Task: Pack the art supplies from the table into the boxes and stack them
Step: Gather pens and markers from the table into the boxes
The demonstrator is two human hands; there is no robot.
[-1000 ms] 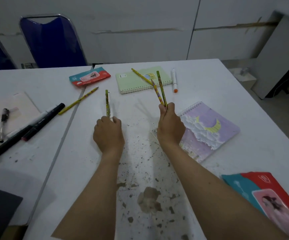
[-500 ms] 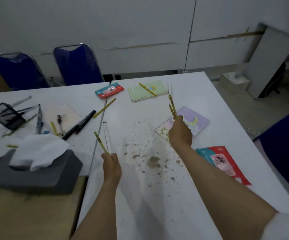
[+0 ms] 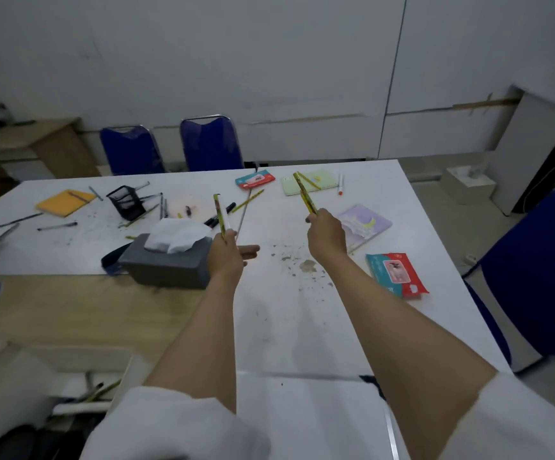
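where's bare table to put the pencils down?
Free: the white table's near strip between the forearms, below the stained patch; also the far right corner beyond the purple notebook. Crowded: left of the tissue box, around the tipped mesh holder with scattered pens.

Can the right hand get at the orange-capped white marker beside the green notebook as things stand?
Probably not without emptying first. The right hand already grips yellow pencils. The marker lies uncovered on the table past the hand, beside the green notebook, with nothing between.
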